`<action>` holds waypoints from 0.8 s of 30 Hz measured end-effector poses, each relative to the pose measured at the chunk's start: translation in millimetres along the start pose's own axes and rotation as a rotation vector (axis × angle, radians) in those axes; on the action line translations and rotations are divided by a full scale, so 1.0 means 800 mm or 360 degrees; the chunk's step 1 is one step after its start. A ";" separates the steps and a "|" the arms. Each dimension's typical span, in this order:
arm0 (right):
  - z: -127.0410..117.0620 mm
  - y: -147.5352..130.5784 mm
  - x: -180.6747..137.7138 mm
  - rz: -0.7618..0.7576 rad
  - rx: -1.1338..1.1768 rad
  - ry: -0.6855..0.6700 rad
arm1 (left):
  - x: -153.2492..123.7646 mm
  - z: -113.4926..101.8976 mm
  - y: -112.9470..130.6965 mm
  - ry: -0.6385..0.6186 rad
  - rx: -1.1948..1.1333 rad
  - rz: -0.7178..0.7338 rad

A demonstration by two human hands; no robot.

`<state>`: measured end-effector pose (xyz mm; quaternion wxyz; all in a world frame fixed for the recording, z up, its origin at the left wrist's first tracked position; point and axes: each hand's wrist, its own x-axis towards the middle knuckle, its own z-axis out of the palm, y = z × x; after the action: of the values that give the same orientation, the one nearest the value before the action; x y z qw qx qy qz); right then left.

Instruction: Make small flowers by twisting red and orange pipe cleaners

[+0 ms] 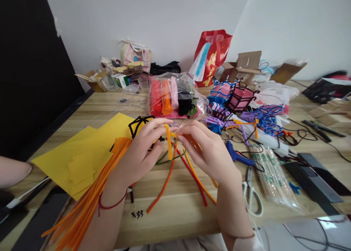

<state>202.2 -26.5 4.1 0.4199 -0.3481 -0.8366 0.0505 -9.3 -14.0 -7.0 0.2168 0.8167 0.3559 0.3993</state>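
Both my hands meet over the middle of the wooden table [175,210]. My left hand [142,152] pinches a yellow pipe cleaner [168,143] that bends down from its fingertips. My right hand [208,148] is closed on the same bundle, where orange pipe cleaners [164,185] and a red pipe cleaner [194,178] trail toward me across the table. A black wire-like frame [138,125] lies just behind my left fingers on yellow paper sheets [82,152]. A thick bunch of orange pipe cleaners [85,203] runs under my left wrist.
A clear bag of coloured pipe cleaners [175,95] sits behind my hands. To the right lie woven pipe-cleaner baskets [236,97], a blue glue gun [238,156], scissors [252,194], packed wooden sticks [270,174] and cables. A red bag [211,55] and boxes stand at the wall. Another person's arm [13,170] enters at left.
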 end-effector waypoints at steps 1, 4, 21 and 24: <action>0.000 0.001 0.000 0.0015 -0.0003 -0.0011 | 0.001 0.000 -0.002 0.0006 0.0085 0.0036; 0.001 0.004 0.001 0.0051 0.0011 0.0009 | 0.005 0.002 -0.006 0.0006 0.0169 0.0118; 0.003 0.017 0.004 -0.0093 0.0266 0.0109 | 0.003 -0.005 -0.012 -0.0222 -0.0462 0.0175; 0.003 0.017 0.006 -0.0133 0.0285 0.0103 | -0.001 -0.003 -0.014 -0.0203 -0.0626 0.0111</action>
<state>205.8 -12.6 0.7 0.4780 -0.2754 -0.8285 0.0963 -16.1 -7.0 -12.9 0.3802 0.7940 0.2282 0.4159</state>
